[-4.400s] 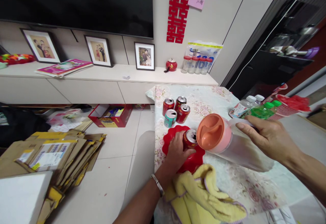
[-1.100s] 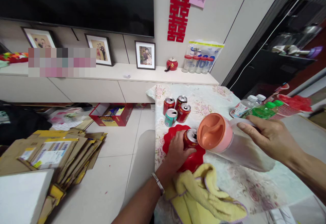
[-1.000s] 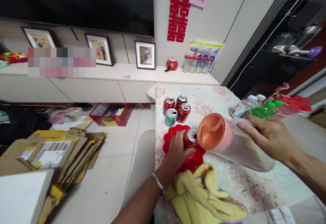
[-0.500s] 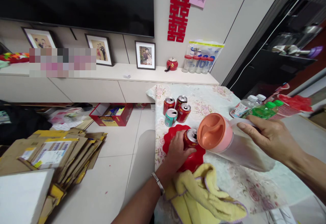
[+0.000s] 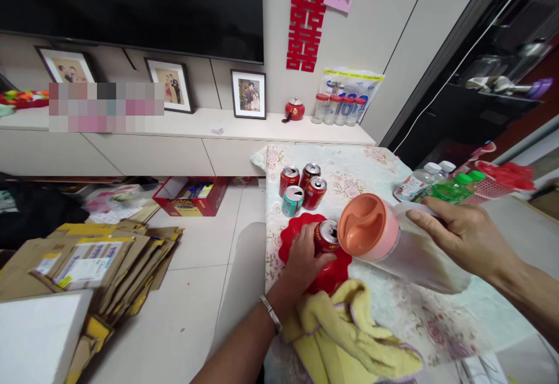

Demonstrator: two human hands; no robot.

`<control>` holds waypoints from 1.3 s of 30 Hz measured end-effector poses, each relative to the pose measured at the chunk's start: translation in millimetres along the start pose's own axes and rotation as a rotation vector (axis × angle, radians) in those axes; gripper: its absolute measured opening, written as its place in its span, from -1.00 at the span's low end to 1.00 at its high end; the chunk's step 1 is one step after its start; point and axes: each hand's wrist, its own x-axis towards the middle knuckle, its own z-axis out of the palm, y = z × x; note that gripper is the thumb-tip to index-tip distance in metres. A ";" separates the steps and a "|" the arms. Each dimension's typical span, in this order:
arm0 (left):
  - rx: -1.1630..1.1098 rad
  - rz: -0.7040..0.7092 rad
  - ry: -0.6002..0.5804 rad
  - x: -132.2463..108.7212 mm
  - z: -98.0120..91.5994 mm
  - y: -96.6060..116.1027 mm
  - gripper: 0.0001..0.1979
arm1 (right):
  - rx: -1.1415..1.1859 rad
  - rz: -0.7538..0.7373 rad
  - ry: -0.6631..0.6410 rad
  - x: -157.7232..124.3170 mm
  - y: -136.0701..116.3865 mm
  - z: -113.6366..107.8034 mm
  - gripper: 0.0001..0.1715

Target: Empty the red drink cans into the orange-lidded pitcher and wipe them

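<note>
My left hand [image 5: 303, 256] is wrapped round a red drink can [image 5: 326, 236], holding it over a red scalloped plate [image 5: 294, 230]. The can's top is opened. In my right hand [image 5: 458, 235] is the handle of a clear plastic pitcher [image 5: 425, 259] with an orange-pink lid [image 5: 363, 227]. The pitcher is tilted far over, its lid end against or very near the can's top; whether liquid flows cannot be seen. Just behind the plate stand several opened cans, among them a teal can [image 5: 292, 202] and a red can [image 5: 315, 193].
A yellow towel [image 5: 349, 331] lies at the front of the flowered tablecloth [image 5: 345, 183]. Bottles with green and white caps [image 5: 463, 180] and a pink basket [image 5: 483, 189] are at the right. Flattened cardboard boxes [image 5: 87, 262] and a red carton [image 5: 192, 203] rest on the floor.
</note>
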 end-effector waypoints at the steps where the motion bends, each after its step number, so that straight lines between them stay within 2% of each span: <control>1: 0.002 0.000 0.000 0.0 0.0 -0.2 -0.35 | 0.003 -0.003 0.004 -0.1 0.2 0.2 -0.13; 22: -0.005 0.009 0.006 -0.3 0.3 -1.0 -0.34 | 0.004 0.019 -0.005 0.5 -0.1 -0.6 -0.13; 39: 0.006 0.017 0.010 -0.1 1.3 -3.1 -0.34 | -0.001 -0.017 0.011 0.1 0.9 0.5 -0.17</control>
